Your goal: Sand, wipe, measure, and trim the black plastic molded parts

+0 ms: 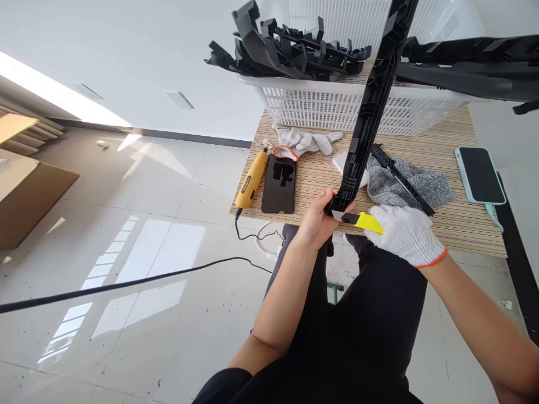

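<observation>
Head view: bare left hand (316,224) gripped long black trim (370,106) base, axis rising away; gloved right hand (404,233) clasped yellow knife (365,221) against it.

basket (337,104) behind gloves (307,140), phone (279,185) right of rotary tool (251,180), on table (463,219)

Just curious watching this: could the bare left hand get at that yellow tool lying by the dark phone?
Probably yes: the yellow tool lies uncovered left of the left hand, but that hand now grips the black plastic strip.
</observation>
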Tool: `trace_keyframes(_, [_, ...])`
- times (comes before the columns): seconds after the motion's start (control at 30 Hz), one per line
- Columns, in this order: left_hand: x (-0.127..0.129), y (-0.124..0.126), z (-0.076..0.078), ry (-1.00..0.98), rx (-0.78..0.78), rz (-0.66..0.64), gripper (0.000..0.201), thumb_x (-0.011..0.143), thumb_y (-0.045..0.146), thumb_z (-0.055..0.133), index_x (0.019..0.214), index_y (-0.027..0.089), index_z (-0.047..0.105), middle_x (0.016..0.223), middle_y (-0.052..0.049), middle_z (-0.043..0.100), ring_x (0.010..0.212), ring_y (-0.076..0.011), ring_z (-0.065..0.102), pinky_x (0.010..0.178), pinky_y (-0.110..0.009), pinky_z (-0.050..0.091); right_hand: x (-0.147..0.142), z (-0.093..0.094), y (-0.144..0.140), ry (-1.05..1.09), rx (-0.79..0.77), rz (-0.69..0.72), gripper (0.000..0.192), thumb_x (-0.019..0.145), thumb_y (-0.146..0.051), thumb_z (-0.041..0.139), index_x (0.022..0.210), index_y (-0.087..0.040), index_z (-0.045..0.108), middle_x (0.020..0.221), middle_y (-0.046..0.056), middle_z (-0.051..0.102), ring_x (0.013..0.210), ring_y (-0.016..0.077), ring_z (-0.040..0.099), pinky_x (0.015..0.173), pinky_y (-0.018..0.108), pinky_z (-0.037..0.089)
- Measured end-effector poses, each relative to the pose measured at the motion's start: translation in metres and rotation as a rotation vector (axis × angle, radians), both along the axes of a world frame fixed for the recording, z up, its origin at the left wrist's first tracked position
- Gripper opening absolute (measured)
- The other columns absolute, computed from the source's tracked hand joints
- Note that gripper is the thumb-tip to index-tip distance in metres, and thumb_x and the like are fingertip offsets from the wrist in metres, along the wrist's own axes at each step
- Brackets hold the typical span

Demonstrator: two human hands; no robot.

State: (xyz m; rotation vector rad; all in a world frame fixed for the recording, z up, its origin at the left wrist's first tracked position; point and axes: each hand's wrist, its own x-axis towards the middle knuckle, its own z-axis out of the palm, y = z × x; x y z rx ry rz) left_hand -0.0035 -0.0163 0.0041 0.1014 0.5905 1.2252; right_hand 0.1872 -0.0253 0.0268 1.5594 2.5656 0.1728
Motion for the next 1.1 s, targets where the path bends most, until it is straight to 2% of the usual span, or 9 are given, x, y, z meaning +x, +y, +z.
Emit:
trace_keyframes(0.17, [0.000,0.001,0.002,0.010,-0.024,-0.001,0.021,0.095,0.016,0.054,0.074,0.017,0.059,0.095,-0.005,0.065,0.130,-0.0256,0.057,0.112,-0.047,0.048,-0.001,-0.001,-0.001,-0.015,0.004,-0.019,0.041,0.091,-0.049,0.046,0.101,-0.016,0.069,0.077,0.007,0.067,0.058,0.0172,0.053,0.055,0.029,0.013])
trace_keyframes(0.43, [0.000,0.003,0.003,0.001,-0.023,0.001,0.021,0.096,0.016,0.054,0.076,0.017,0.061,0.099,-0.006,0.066,0.131,-0.0259,0.056,0.112,-0.047,0.049,-0.006,-0.002,-0.003,-0.011,0.039,-0.077,0.035,0.087,-0.047,0.050,0.081,-0.015,0.065,0.064,0.006,0.060,0.053,0.0151,0.048,0.055,0.029,0.011])
trace_keyframes(0.77, [0.000,0.005,0.001,0.014,-0.006,-0.012,0.019,0.096,0.017,0.054,0.078,0.016,0.062,0.097,-0.006,0.066,0.127,-0.0262,0.060,0.112,-0.048,0.048,-0.004,-0.014,-0.006,0.045,0.163,-0.068,0.043,0.090,-0.049,0.043,0.073,-0.015,0.062,0.059,0.005,0.054,0.048,0.0119,0.038,0.056,0.028,0.009])
trace_keyframes(1.1, [0.000,0.005,0.000,0.020,-0.011,-0.018,0.023,0.097,0.017,0.052,0.077,0.014,0.063,0.093,-0.006,0.066,0.123,-0.0257,0.062,0.113,-0.048,0.048,-0.004,-0.016,-0.010,0.035,0.188,-0.068,0.039,0.091,-0.046,0.044,0.073,-0.015,0.061,0.059,0.006,0.055,0.048,0.0131,0.041,0.055,0.028,0.010])
